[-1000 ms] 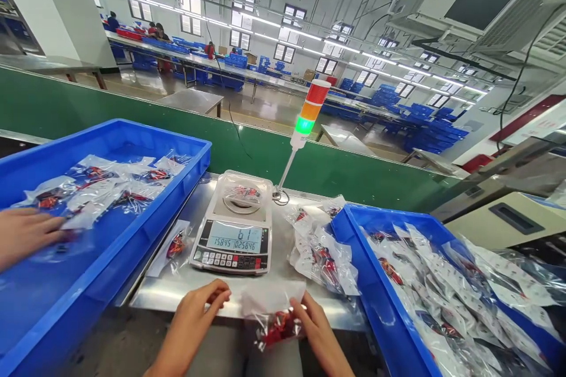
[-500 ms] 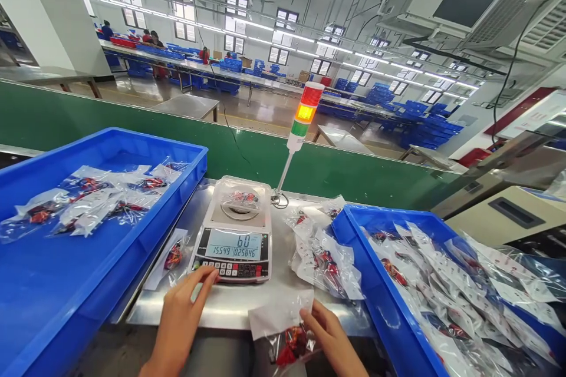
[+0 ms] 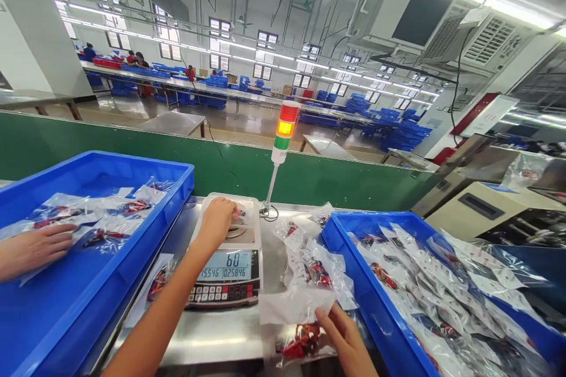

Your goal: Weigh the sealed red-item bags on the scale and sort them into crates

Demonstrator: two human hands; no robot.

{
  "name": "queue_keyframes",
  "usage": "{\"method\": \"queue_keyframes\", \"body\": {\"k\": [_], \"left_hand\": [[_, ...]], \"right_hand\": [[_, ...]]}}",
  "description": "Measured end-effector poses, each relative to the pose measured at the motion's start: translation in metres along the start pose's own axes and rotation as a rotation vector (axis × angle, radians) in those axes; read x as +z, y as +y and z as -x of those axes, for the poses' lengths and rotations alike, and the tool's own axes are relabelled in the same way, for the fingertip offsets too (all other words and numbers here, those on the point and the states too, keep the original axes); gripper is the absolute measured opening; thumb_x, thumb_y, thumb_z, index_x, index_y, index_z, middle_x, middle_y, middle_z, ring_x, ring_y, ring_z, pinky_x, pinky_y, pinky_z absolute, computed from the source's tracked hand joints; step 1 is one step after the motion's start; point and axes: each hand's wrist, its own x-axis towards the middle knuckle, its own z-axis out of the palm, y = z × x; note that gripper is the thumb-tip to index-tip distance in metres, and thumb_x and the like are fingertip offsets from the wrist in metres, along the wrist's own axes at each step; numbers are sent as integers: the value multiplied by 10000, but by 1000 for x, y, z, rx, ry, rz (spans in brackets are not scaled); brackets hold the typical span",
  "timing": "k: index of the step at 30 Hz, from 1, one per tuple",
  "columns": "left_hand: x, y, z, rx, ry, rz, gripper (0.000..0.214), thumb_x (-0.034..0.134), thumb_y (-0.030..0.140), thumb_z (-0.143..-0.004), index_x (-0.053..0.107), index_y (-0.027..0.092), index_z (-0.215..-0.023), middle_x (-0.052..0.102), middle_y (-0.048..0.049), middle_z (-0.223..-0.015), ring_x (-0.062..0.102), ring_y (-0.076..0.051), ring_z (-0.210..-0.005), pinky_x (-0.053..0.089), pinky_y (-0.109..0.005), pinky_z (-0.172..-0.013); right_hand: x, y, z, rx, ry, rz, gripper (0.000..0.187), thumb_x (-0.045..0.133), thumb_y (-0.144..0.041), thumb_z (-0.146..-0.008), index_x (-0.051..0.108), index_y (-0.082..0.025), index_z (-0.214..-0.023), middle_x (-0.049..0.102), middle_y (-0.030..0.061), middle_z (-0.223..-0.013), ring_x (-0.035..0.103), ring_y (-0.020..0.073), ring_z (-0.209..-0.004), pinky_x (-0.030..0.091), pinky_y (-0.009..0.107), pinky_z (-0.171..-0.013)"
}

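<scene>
My left hand point(image 3: 216, 222) reaches over the digital scale point(image 3: 230, 300), its fingers closed on a small clear plastic bag point(image 3: 240, 215) of red and dark pieces on the weighing pan. The hand partly covers that bag. At the front edge of the bench, my right hand point(image 3: 347, 336) pinches a plastic bag point(image 3: 300, 339) with a white label and red and black wires or parts inside. The scale display point(image 3: 230, 265) reads 60. Another bag point(image 3: 158, 283) lies left of the scale, partly behind my forearm.
Another person's hand point(image 3: 44, 247) is over bags in the left blue tray point(image 3: 145, 259). More bags point(image 3: 316, 268) lie right of the scale. The right blue tray point(image 3: 375, 312) is filled with labelled bags. A signal light point(image 3: 285, 129) glows amber behind the scale.
My left hand has moved from the scale's keys up to the bag on the pan. Another person's hand has come into the left tray. My right hand still holds its bag.
</scene>
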Motion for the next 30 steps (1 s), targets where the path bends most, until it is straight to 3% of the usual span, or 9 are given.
{"method": "queue_keyframes", "body": {"k": [6, 9, 12, 17, 20, 23, 26, 28, 30], "left_hand": [[-45, -14, 9, -153, 207, 27, 263, 468, 251, -1023, 696, 161, -927, 731, -43, -942, 694, -227, -929, 557, -370, -855], [-77, -32, 31, -268, 330, -15, 287, 424, 280, -1017, 688, 167, -1027, 731, -96, -1070, 665, -276, -1063, 524, -416, -961], [-89, -43, 70, -363, 338, -84, 317, 399, 295, -1011, 663, 153, -1112, 705, -124, -1165, 637, -312, -1144, 506, -452, -1002], [-47, -30, 160, -515, 215, -173, 333, 382, 318, -990, 684, 176, -1004, 749, -121, -976, 706, -308, -883, 575, -408, -765], [-13, -23, 208, -573, 180, -191, 353, 418, 227, -906, 682, 134, -1121, 752, -167, -1127, 711, -340, -1002, 583, -426, -790], [-3, -19, 234, -637, 203, -202, 391, 373, 208, -933, 676, 139, -1170, 762, -157, -1112, 727, -318, -971, 580, -420, -800], [-19, -10, 229, -617, 402, -202, 366, 390, 325, -1012, 685, 166, -1159, 763, -146, -1092, 731, -326, -921, 577, -431, -761], [-35, -3, 201, -501, 578, -140, 343, 453, 367, -1017, 679, 173, -1188, 754, -141, -1116, 720, -336, -977, 568, -456, -845], [-49, 0, 156, -349, 612, -34, 337, 468, 354, -1017, 662, 177, -1228, 743, -121, -1167, 701, -305, -1071, 535, -436, -985]], "right_hand": [[-4, 3, -14, -21, -46, 18, 620, 696, -767, -727, 807, -225, -1007, 810, 98, -960, 734, 318, -876, 612, 376, -771], [-5, 6, -18, 12, -123, 45, 592, 713, -738, -737, 808, -217, -1001, 811, 102, -984, 733, 316, -868, 614, 375, -778], [-1, 8, -17, 1, -88, 14, 601, 717, -743, -731, 803, -213, -1002, 807, 102, -1019, 730, 314, -915, 606, 364, -814], [12, 9, -12, 12, -71, -17, 649, 729, -765, -690, 799, -212, -1023, 808, 102, -945, 732, 313, -861, 609, 341, -686], [14, 10, -10, 29, -102, -2, 633, 714, -756, -713, 797, -205, -1013, 808, 101, -952, 738, 304, -874, 614, 335, -710], [12, 11, -8, 35, -65, 1, 604, 736, -728, -710, 798, -203, -1002, 810, 96, -982, 741, 303, -928, 612, 332, -788], [4, 14, -8, 19, -18, -37, 609, 773, -701, -684, 800, -203, -1034, 814, 98, -950, 744, 320, -955, 612, 350, -825], [-3, 16, -9, 9, -7, -63, 626, 793, -690, -666, 798, -200, -1056, 815, 100, -923, 748, 328, -956, 615, 363, -833], [-9, 16, -10, -5, -10, -79, 639, 805, -690, -652, 797, -201, -1064, 815, 102, -905, 752, 331, -950, 618, 371, -832]]}}
